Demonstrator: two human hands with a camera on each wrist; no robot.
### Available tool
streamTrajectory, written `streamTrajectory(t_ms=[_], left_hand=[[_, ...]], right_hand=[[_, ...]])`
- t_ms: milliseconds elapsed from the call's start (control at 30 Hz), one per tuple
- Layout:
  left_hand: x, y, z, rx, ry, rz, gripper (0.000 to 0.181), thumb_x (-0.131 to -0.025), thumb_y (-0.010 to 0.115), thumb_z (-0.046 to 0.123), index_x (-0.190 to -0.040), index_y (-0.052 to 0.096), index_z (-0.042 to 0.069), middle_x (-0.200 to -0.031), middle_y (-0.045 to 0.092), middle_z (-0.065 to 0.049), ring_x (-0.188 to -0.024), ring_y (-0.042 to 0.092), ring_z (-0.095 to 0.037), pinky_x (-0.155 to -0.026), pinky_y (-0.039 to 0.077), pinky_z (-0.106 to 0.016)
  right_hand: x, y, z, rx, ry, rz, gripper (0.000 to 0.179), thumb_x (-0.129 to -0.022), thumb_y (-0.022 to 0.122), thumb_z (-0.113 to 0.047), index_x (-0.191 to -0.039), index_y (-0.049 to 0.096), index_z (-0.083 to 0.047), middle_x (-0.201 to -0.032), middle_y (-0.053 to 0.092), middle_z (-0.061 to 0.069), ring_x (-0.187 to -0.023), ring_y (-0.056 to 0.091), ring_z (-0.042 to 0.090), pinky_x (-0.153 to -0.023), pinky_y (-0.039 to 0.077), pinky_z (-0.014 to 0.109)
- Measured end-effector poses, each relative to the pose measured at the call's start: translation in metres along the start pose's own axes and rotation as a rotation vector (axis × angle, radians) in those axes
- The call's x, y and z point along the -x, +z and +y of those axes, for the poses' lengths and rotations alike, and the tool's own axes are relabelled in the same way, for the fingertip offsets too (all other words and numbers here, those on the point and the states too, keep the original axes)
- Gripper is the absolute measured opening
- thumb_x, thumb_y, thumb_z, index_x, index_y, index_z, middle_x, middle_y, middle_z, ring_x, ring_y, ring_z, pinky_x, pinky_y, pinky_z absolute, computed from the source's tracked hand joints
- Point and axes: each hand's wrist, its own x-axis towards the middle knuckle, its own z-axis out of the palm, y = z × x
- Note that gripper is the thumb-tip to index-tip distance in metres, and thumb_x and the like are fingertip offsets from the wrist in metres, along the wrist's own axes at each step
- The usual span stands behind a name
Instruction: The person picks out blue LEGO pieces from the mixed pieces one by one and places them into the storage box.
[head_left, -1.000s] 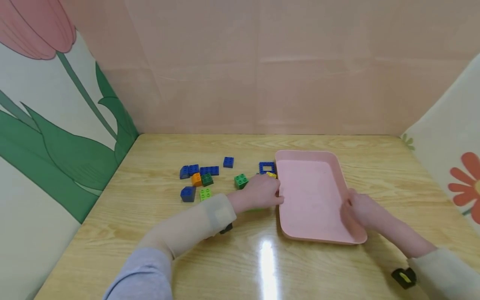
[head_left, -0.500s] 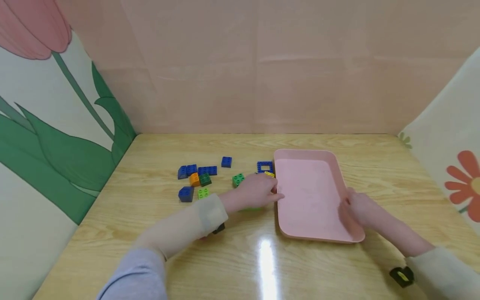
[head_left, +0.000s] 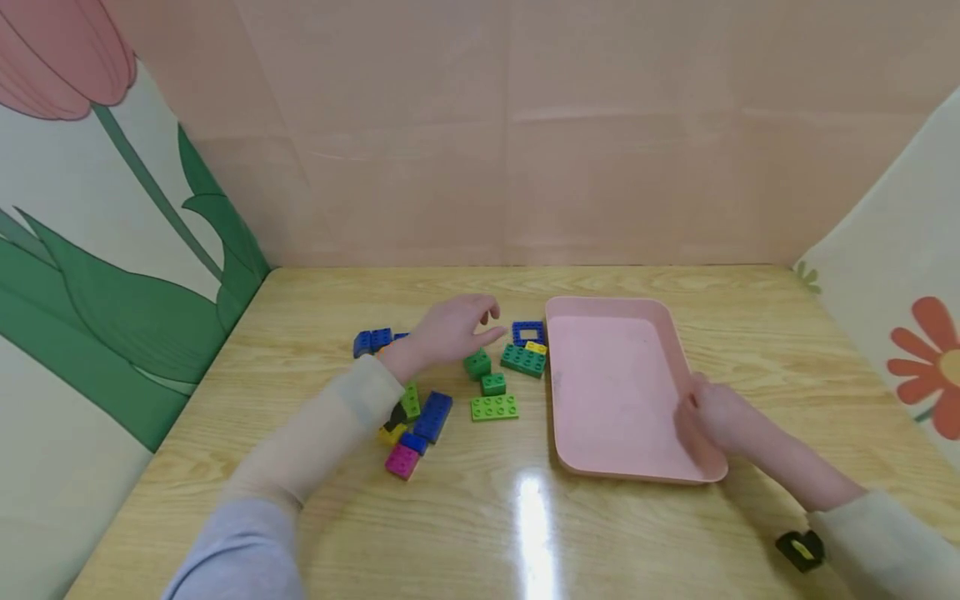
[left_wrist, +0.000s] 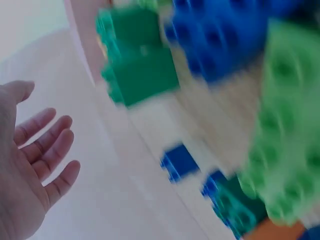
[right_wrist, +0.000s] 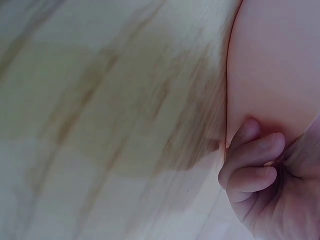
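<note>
My left hand (head_left: 450, 329) hovers above the scattered toy bricks, holding nothing. In the left wrist view its fingers (left_wrist: 52, 152) are loosely bent and apart. Just beyond its fingertips in the head view are a blue frame-shaped brick (head_left: 528, 324), a yellow brick (head_left: 536, 347) and a long green brick (head_left: 523, 360), close to the tray's left wall. My right hand (head_left: 720, 417) grips the right wall of the pink tray (head_left: 615, 392). Its fingers curl over the rim in the right wrist view. The tray stands on the table with nothing in it.
Under my left arm lie a blue brick (head_left: 433, 417), a pink brick (head_left: 402, 461) and others partly hidden by the sleeve. A lime brick (head_left: 495, 407) and a small green brick (head_left: 493, 384) sit left of the tray. A pink wall backs the wooden table (head_left: 630, 542).
My left hand has left the tray's left edge, moving left and toward the back, uncovering several green bricks and the blue and pink ones. The right hand keeps its place on the tray.
</note>
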Motion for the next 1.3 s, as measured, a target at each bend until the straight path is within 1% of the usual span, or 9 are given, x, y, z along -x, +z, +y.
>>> streamTrajectory(t_ms=[100,267,400,467,633,833,900,1100,1300], left_hand=[[-0.003,-0.004,-0.017,0.006,-0.039,-0.007,0.036,-0.099,0.053,0.041,-0.118,0.059,0.01,-0.107,0.063,-0.006,-0.089,0.057,-0.015,-0.073,0.049,-0.032],[-0.009,-0.001,-0.04,-0.051,-0.088,-0.031,0.044,-0.099,0.054,0.04,-0.13,0.053,0.009,-0.12,0.059,-0.009,-0.101,0.058,-0.02,-0.083,0.049,-0.037],[-0.013,0.002,-0.05,-0.074,-0.152,-0.091,0.052,-0.098,0.056,0.041,-0.138,0.046,0.01,-0.13,0.055,-0.012,-0.11,0.056,-0.024,-0.088,0.048,-0.041],[-0.014,0.003,-0.052,-0.068,-0.179,-0.134,0.057,-0.097,0.058,0.041,-0.142,0.042,0.011,-0.136,0.051,-0.013,-0.116,0.053,-0.027,-0.092,0.046,-0.043],[-0.018,0.008,-0.056,-0.092,-0.215,-0.236,0.069,-0.094,0.063,0.036,-0.151,0.03,0.014,-0.147,0.041,-0.015,-0.133,0.04,-0.032,-0.103,0.038,-0.047],[-0.023,0.017,-0.064,-0.153,-0.248,-0.33,0.069,-0.094,0.062,0.025,-0.153,0.029,0.015,-0.151,0.036,-0.014,-0.137,0.035,-0.031,-0.109,0.031,-0.044],[-0.025,0.019,-0.065,-0.153,-0.25,-0.343,0.067,-0.094,0.062,0.023,-0.153,0.03,0.015,-0.15,0.037,-0.013,-0.136,0.036,-0.03,-0.109,0.031,-0.044],[-0.029,0.021,-0.064,-0.157,-0.24,-0.349,0.064,-0.093,0.061,0.017,-0.151,0.033,0.015,-0.147,0.043,-0.011,-0.133,0.04,-0.028,-0.106,0.035,-0.042],[-0.03,0.02,-0.064,-0.185,-0.23,-0.351,0.059,-0.092,0.062,0.017,-0.147,0.04,0.011,-0.143,0.047,-0.012,-0.129,0.045,-0.028,-0.104,0.038,-0.041]], right_hand=[[0.0,-0.001,-0.001,-0.001,0.01,-0.018,0.012,-0.094,0.042,-0.007,-0.086,0.043,0.002,-0.066,0.05,0.008,-0.061,0.05,0.024,-0.054,0.043,0.039],[0.001,-0.003,-0.002,0.005,0.011,-0.03,0.012,-0.095,0.042,-0.006,-0.087,0.043,0.003,-0.066,0.05,0.008,-0.062,0.05,0.023,-0.054,0.043,0.038],[0.001,-0.001,-0.002,0.01,0.004,-0.024,0.012,-0.095,0.041,-0.006,-0.088,0.043,0.004,-0.067,0.051,0.009,-0.062,0.051,0.024,-0.055,0.044,0.039],[0.002,0.0,-0.002,0.012,0.004,-0.022,0.012,-0.096,0.041,-0.006,-0.089,0.043,0.004,-0.067,0.051,0.008,-0.062,0.051,0.024,-0.055,0.044,0.04],[0.003,0.001,-0.003,0.015,0.0,-0.016,0.012,-0.095,0.041,-0.005,-0.088,0.043,0.003,-0.066,0.05,0.008,-0.061,0.05,0.023,-0.055,0.044,0.039],[0.003,0.0,-0.002,0.02,-0.018,0.003,0.01,-0.094,0.041,-0.004,-0.085,0.043,0.002,-0.065,0.05,0.007,-0.061,0.05,0.023,-0.055,0.044,0.039],[0.004,0.0,-0.002,0.024,-0.022,0.004,0.01,-0.093,0.041,-0.004,-0.085,0.042,0.002,-0.065,0.049,0.007,-0.06,0.049,0.022,-0.054,0.043,0.039],[0.004,0.0,-0.001,0.029,-0.006,-0.008,0.01,-0.094,0.041,-0.004,-0.086,0.041,0.002,-0.066,0.047,0.007,-0.06,0.048,0.023,-0.053,0.042,0.037],[0.002,0.002,-0.001,0.037,0.003,-0.017,0.01,-0.094,0.041,-0.005,-0.087,0.042,0.002,-0.066,0.047,0.007,-0.061,0.048,0.022,-0.053,0.041,0.037]])
